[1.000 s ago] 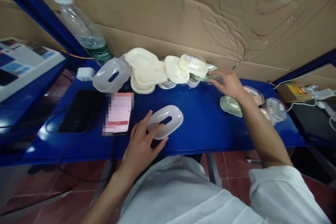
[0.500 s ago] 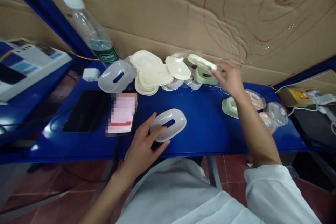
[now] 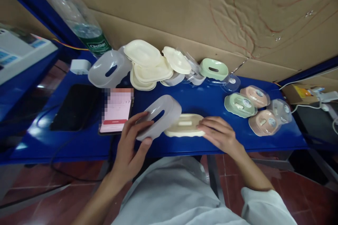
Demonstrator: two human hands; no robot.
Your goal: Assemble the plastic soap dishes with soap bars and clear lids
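My left hand grips a translucent greyish-white oval shell with a slot in its middle, tilted up off the blue table. Between thumb and fingers of my right hand is the right end of a cream oval tray with a raised bar at its centre. The shell's right edge overlaps the tray's left end; whether they touch I cannot tell. Behind them lie several cream trays in a heap, another translucent shell and a green slotted shell.
Finished-looking green and peach boxes with clear covers stand at the right. On the left are a lit phone, a dark phone, a white charger and a water bottle. A cardboard wall rises behind.
My right hand has brought a cream tray from the back of the table to the front middle. My left hand has raised and tilted the translucent shell. The camera view has shifted slightly.
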